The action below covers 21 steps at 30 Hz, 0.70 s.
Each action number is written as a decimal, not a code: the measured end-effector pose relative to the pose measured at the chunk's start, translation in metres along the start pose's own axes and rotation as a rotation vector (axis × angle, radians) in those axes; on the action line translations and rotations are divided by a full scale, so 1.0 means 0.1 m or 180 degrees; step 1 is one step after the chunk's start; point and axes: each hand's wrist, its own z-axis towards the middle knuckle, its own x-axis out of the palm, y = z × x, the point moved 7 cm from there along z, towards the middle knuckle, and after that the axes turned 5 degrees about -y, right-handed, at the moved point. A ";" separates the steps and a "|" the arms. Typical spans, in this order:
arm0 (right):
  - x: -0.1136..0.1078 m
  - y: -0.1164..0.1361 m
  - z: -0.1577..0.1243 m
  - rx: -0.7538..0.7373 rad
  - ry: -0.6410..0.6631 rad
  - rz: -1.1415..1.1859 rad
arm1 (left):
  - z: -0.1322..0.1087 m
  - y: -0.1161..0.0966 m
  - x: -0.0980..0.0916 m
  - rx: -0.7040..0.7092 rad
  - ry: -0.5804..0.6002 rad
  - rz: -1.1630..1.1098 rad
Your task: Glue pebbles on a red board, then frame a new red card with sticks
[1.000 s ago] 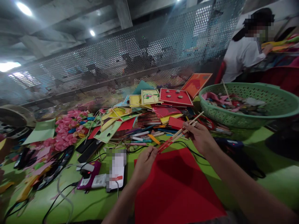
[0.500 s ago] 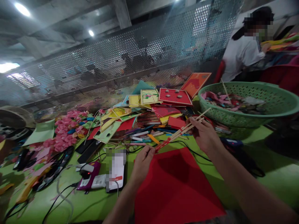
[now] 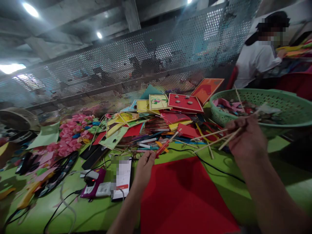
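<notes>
My right hand (image 3: 248,138) is closed around several thin wooden sticks (image 3: 212,141), which fan out to the left above the table, near the basket's front side. My left hand (image 3: 145,165) pinches the lower end of a narrow red wrapper (image 3: 162,149); a pale stick-like tip shows at its upper end. The wrapper and the sticks in my right hand are apart. Below and between my hands lies a large red sheet (image 3: 180,195), flat on the green table (image 3: 219,182).
A green plastic basket (image 3: 292,122) of scraps stands at right. Cards (image 3: 185,103), pens and sticks pile up behind the sheet. Pink paper flowers (image 3: 73,130), a phone (image 3: 123,178) and a purple power strip (image 3: 97,183) with cables lie left. A person (image 3: 262,58) sits beyond.
My right hand has moved right and towards the basket, drawing the wooden sticks away from the red wrapper. The sticks have spread apart. My left hand has shifted slightly left, still pinching the wrapper.
</notes>
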 end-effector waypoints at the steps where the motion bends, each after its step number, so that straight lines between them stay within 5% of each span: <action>1: 0.04 -0.04 -0.04 0.0070 0.0096 -0.0026 | 0.00 0.01 0.01 0.0002 0.0000 -0.0007; 9: 0.33 -0.65 -0.54 0.1261 0.0976 -0.0668 | -0.06 -0.04 0.12 0.0107 0.0113 -0.0034; 15: 0.34 -0.77 -0.68 0.1388 0.1112 -0.0953 | -0.12 -0.12 0.22 0.0189 0.0230 -0.0014; 21: 0.30 -0.72 -0.62 0.1257 0.0818 -0.1029 | -0.14 -0.17 0.23 0.0192 0.0285 0.0064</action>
